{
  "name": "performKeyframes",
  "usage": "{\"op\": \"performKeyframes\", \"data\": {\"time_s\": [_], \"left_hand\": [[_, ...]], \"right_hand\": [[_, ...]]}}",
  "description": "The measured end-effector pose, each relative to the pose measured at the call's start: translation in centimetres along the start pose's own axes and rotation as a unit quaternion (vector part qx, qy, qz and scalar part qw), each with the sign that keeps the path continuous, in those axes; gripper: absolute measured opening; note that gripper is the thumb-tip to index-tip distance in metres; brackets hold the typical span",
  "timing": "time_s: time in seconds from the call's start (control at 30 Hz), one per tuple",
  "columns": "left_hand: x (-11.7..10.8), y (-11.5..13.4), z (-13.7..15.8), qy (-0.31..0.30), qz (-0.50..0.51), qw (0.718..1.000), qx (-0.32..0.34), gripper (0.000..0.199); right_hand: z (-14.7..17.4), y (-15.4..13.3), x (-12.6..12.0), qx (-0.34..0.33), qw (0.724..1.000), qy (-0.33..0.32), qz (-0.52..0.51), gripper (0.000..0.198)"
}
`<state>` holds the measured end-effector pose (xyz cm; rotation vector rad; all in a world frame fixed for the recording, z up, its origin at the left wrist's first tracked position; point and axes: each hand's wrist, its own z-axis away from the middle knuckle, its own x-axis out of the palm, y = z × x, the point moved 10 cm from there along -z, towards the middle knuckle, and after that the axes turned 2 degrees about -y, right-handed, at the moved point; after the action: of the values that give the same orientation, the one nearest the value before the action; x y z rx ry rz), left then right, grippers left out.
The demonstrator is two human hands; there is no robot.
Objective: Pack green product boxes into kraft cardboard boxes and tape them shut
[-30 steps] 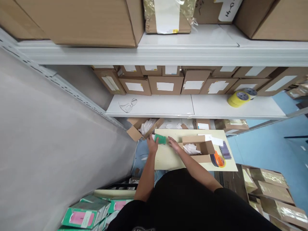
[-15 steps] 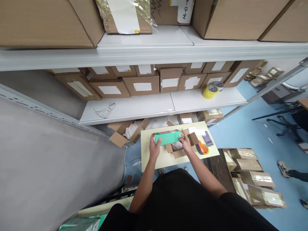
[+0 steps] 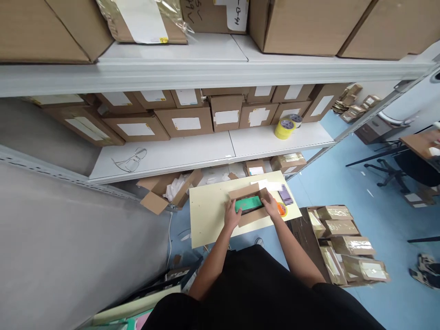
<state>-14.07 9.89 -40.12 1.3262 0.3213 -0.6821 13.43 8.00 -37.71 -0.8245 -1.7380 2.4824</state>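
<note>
A green box [image 3: 249, 203] lies lengthwise inside an open cardboard carton [image 3: 254, 217] whose flaps are folded outward. The carton stands on a pale yellow board [image 3: 208, 213]. My left hand [image 3: 233, 214] is closed around the left end of the green box, its thumb toward the top. At the opposite end, my right hand [image 3: 270, 205] grips the green box beside the carton's right flap; some of its fingers are hidden. Just right of that hand lie an orange and yellow tape roll [image 3: 282, 209] and a purple, pixelated item [image 3: 285, 195].
Shelves above hold several cardboard boxes [image 3: 186, 123], eyeglasses [image 3: 132, 161] and yellow tape rolls [image 3: 284, 129]. An open carton [image 3: 156, 200] with white packing stands left of the board. Taped parcels [image 3: 350, 245] lie on the floor at right, near another person's shoes [image 3: 426, 270].
The green box has gone from being held above the carton to lying inside it, both hands lowering with it. The view has shifted, and the shelves appear further left.
</note>
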Motion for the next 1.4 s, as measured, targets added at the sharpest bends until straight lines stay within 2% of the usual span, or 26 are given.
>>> {"op": "performKeyframes", "data": {"time_s": [0.13, 0.2, 0.27, 0.47, 0.57, 0.67, 0.9, 1.1, 1.23, 1.3, 1.4], "left_hand": [[2.8, -1.2, 0.9, -0.074, -0.090, 0.993, -0.002, 0.068], [3.8, -1.6, 1.6, -0.083, -0.114, 0.990, -0.002, 0.072], [4.4, -1.5, 2.2, -0.066, -0.133, 0.989, 0.003, 0.067], [4.6, -0.2, 3.3, 0.013, -0.179, 0.984, -0.005, 0.022], [4.6, 0.5, 4.3, 0.052, -0.183, 0.982, -0.019, 0.017], [4.9, 1.0, 6.8, 0.102, -0.186, 0.977, -0.031, 0.020], [6.0, 2.8, 17.0, 0.189, -0.171, 0.965, -0.068, 0.019], [5.5, 3.3, 26.3, 0.290, -0.141, 0.944, -0.070, 0.018], [5.1, 1.9, 34.1, 0.356, -0.130, 0.919, -0.111, 0.019], [5.2, 0.9, 38.7, 0.378, -0.119, 0.909, -0.131, 0.018], [5.6, -0.6, 46.2, 0.398, -0.110, 0.897, -0.159, 0.014]], "right_hand": [[0.8, 0.4, 0.4, -0.024, 0.999, -0.029, -0.001, 0.075], [1.3, 0.0, 0.5, -0.045, 0.997, -0.055, -0.004, 0.073], [1.7, -0.6, 0.4, -0.061, 0.995, -0.080, 0.002, 0.070], [1.9, -2.0, -1.2, -0.103, 0.982, -0.156, 0.019, 0.064], [2.0, -2.3, -1.8, -0.132, 0.972, -0.194, 0.012, 0.064], [2.4, -2.3, -2.1, -0.157, 0.960, -0.232, 0.005, 0.063], [5.1, -4.5, -1.3, -0.244, 0.920, -0.305, 0.006, 0.057], [10.0, -8.5, 1.6, -0.347, 0.867, -0.357, 0.025, 0.046], [16.2, -11.0, 4.9, -0.389, 0.823, -0.412, 0.031, 0.042], [20.7, -11.8, 6.8, -0.409, 0.796, -0.445, 0.032, 0.040], [29.1, -11.8, 9.8, -0.431, 0.755, -0.493, 0.032, 0.039]]}}
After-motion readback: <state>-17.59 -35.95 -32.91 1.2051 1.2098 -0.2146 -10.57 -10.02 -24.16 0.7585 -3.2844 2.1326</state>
